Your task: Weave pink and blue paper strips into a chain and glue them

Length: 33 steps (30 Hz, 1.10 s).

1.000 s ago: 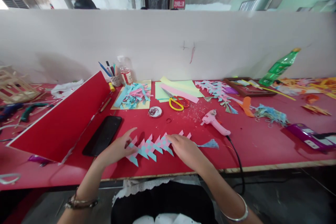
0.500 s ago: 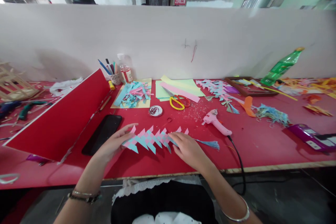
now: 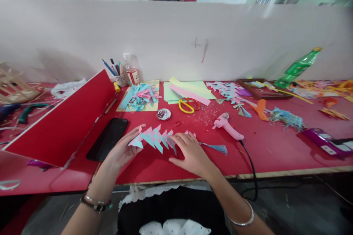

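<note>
A woven pink and light-blue paper fish-like strip (image 3: 156,138) with pointed fins along both edges is raised slightly over the red tabletop. My left hand (image 3: 124,149) grips its left end, thumb below and fingers behind. Across its right part lies my right hand (image 3: 190,153), fingers stretched over the paper and thumb spread away from it, covering that section. A blue tassel (image 3: 216,147) trails from the right end onto the table.
A pink glue gun (image 3: 228,126) with a black cord lies to the right. Behind are scissors (image 3: 186,107), a small white dish (image 3: 163,114) and cut paper strips (image 3: 140,97). A phone (image 3: 108,138) and a standing red board (image 3: 68,117) are at left.
My right hand has slid a little left along the paper strip, its thumb now spread off it. The strip's left end has tilted slightly, with my left hand still on it.
</note>
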Each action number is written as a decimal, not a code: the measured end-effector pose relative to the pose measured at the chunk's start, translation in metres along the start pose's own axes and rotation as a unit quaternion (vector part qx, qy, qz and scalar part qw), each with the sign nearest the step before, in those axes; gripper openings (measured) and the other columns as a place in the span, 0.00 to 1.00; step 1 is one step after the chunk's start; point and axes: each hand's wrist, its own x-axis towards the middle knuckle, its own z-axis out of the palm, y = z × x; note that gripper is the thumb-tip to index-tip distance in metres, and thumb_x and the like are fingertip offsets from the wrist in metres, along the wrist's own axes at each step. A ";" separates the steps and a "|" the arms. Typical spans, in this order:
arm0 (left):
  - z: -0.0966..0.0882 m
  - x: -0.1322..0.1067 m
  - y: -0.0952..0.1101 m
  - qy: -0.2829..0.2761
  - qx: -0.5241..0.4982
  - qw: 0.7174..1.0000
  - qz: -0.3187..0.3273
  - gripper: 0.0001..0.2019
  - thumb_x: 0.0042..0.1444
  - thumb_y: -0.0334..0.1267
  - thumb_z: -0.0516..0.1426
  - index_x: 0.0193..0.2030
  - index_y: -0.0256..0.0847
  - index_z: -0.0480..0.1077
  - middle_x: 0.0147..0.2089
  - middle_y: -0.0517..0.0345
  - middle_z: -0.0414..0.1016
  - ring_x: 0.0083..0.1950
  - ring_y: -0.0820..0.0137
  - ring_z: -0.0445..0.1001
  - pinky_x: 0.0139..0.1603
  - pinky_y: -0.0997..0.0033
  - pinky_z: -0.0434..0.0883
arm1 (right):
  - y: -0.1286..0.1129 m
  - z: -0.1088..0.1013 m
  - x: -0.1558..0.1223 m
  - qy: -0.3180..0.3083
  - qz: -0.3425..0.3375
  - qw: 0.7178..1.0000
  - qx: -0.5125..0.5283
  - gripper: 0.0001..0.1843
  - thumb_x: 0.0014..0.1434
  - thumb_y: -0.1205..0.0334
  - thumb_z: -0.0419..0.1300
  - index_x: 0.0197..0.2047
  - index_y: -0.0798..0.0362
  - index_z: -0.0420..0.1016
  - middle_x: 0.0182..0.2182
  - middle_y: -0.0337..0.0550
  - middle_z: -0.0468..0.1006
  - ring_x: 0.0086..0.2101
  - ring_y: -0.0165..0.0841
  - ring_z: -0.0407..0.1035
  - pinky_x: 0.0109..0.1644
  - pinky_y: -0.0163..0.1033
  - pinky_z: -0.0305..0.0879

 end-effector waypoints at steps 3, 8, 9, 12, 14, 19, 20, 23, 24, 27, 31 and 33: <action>0.000 -0.001 0.000 -0.011 -0.012 1.000 -0.008 0.14 0.45 0.25 0.57 0.41 0.39 0.72 0.27 0.58 0.75 0.21 0.76 0.70 0.19 0.82 0.69 | -0.002 0.003 0.004 0.034 0.007 0.999 -0.031 0.18 0.55 0.62 0.51 0.51 0.49 0.62 0.45 0.43 0.69 0.46 0.36 0.62 0.57 0.51 0.43; -0.002 -0.003 0.003 -0.022 -0.011 1.000 -0.014 0.14 0.45 0.26 0.58 0.41 0.40 0.72 0.24 0.61 0.73 0.18 0.77 0.69 0.18 0.81 0.70 | -0.003 0.002 0.009 0.093 -0.006 0.994 -0.050 0.12 0.58 0.68 0.47 0.40 0.49 0.70 0.37 0.38 0.74 0.39 0.30 0.67 0.57 0.47 0.42; -0.002 -0.003 0.003 -0.023 -0.011 1.000 -0.014 0.14 0.45 0.26 0.58 0.40 0.41 0.72 0.24 0.61 0.73 0.18 0.77 0.69 0.18 0.81 0.70 | -0.003 0.001 0.009 0.106 -0.006 0.993 -0.051 0.12 0.58 0.68 0.47 0.39 0.49 0.70 0.36 0.38 0.75 0.38 0.30 0.67 0.57 0.46 0.43; -0.004 -0.004 0.003 -0.024 -0.021 0.999 -0.015 0.13 0.46 0.25 0.57 0.40 0.41 0.72 0.24 0.61 0.73 0.18 0.78 0.70 0.18 0.82 0.70 | -0.003 -0.002 0.010 0.143 -0.007 0.988 -0.052 0.11 0.58 0.67 0.48 0.38 0.50 0.70 0.34 0.38 0.75 0.36 0.29 0.67 0.56 0.45 0.46; -0.005 -0.004 0.003 -0.024 -0.033 0.999 -0.018 0.12 0.48 0.26 0.55 0.40 0.40 0.72 0.22 0.62 0.72 0.18 0.78 0.69 0.19 0.82 0.70 | -0.003 -0.003 0.009 0.160 -0.009 0.986 -0.050 0.10 0.58 0.67 0.48 0.37 0.50 0.70 0.33 0.38 0.75 0.35 0.29 0.67 0.55 0.44 0.48; -0.006 0.000 0.007 -0.049 -0.048 0.997 -0.031 0.13 0.53 0.30 0.50 0.45 0.38 0.69 0.20 0.61 0.72 0.19 0.76 0.70 0.20 0.79 0.70 | -0.003 -0.007 0.010 0.182 -0.017 0.982 -0.046 0.09 0.58 0.67 0.49 0.36 0.51 0.70 0.32 0.37 0.75 0.34 0.28 0.67 0.54 0.42 0.50; -0.007 0.001 0.008 -0.059 -0.056 0.996 -0.034 0.13 0.54 0.33 0.49 0.45 0.38 0.68 0.21 0.59 0.72 0.21 0.74 0.71 0.21 0.76 0.71 | -0.003 -0.008 0.010 0.186 -0.020 0.981 -0.051 0.08 0.58 0.67 0.50 0.35 0.51 0.70 0.31 0.36 0.75 0.34 0.28 0.67 0.54 0.42 0.50; -0.007 0.002 0.007 -0.053 -0.109 0.992 -0.034 0.20 0.56 0.47 0.44 0.38 0.36 0.70 0.24 0.54 0.73 0.27 0.67 0.74 0.27 0.65 0.73 | -0.003 -0.008 0.010 0.201 -0.031 0.976 -0.080 0.08 0.57 0.67 0.50 0.34 0.52 0.71 0.30 0.37 0.75 0.33 0.28 0.67 0.53 0.41 0.52; -0.007 0.001 0.005 -0.040 -0.127 0.991 -0.033 0.23 0.54 0.52 0.43 0.34 0.35 0.70 0.25 0.52 0.74 0.31 0.65 0.74 0.30 0.62 0.73 | -0.003 -0.007 0.010 0.207 -0.036 0.973 -0.093 0.08 0.57 0.67 0.50 0.33 0.53 0.71 0.29 0.38 0.74 0.32 0.28 0.66 0.52 0.40 0.53; -0.001 -0.004 -0.010 -0.014 -0.148 0.989 -0.015 0.23 0.51 0.55 0.46 0.31 0.36 0.70 0.33 0.49 0.75 0.42 0.59 0.72 0.41 0.55 0.70 | -0.002 -0.003 0.009 0.234 -0.047 0.961 -0.137 0.08 0.56 0.68 0.52 0.32 0.54 0.72 0.27 0.39 0.74 0.31 0.29 0.66 0.50 0.39 0.55; 0.009 -0.010 -0.038 -0.013 -0.111 0.993 0.025 0.14 0.50 0.47 0.53 0.41 0.42 0.69 0.43 0.56 0.74 0.49 0.62 0.68 0.49 0.57 0.66 | -0.001 0.002 0.007 0.269 -0.057 0.945 -0.179 0.06 0.54 0.69 0.54 0.32 0.55 0.72 0.25 0.40 0.74 0.30 0.30 0.65 0.44 0.38 0.58; 0.016 -0.012 -0.050 0.006 -0.073 0.997 0.020 0.13 0.46 0.42 0.58 0.39 0.42 0.68 0.41 0.57 0.74 0.44 0.66 0.71 0.47 0.61 0.67 | -0.002 0.003 0.006 0.277 -0.065 0.940 -0.186 0.06 0.53 0.70 0.55 0.32 0.55 0.72 0.26 0.41 0.74 0.30 0.30 0.64 0.43 0.37 0.59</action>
